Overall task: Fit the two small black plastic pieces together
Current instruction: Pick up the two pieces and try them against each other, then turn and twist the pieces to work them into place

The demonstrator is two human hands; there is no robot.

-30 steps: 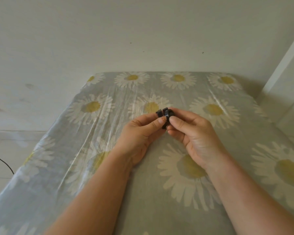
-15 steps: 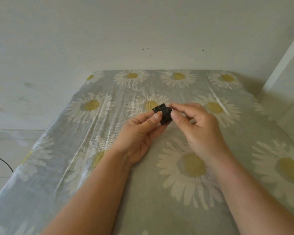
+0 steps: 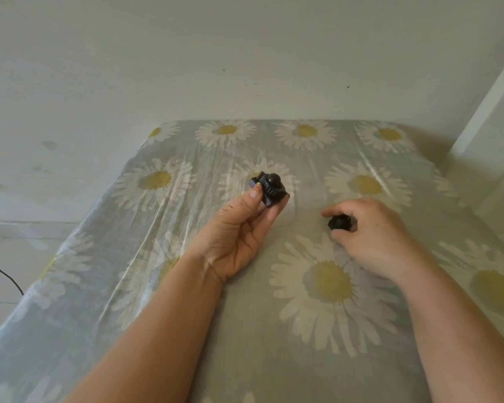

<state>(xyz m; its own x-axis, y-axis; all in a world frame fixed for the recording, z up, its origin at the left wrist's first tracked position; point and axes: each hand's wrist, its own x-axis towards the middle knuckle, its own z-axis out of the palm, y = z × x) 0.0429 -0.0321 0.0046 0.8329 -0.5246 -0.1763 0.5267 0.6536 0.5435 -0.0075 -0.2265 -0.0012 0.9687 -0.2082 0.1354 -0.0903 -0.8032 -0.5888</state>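
My left hand (image 3: 239, 228) pinches the bigger piece (image 3: 269, 189) at thumb and fingertips, raised above the cloth (image 3: 157, 257), its round knob pointing up and away from me. My right hand (image 3: 373, 231) curls around the smaller piece (image 3: 337, 222) low beside the cloth. The two sit well apart, smaller one right of the knob and lower, so I judge it must travel left and up.

A left hand (image 3: 239, 228) pinches a black plastic piece with a ball on top (image 3: 269, 189) at 12 o'clock of centre. At 3 o'clock, well apart, a right hand (image 3: 373, 231) curls round a smaller black piece (image 3: 338, 222) on a daisy-print cloth (image 3: 157, 257).
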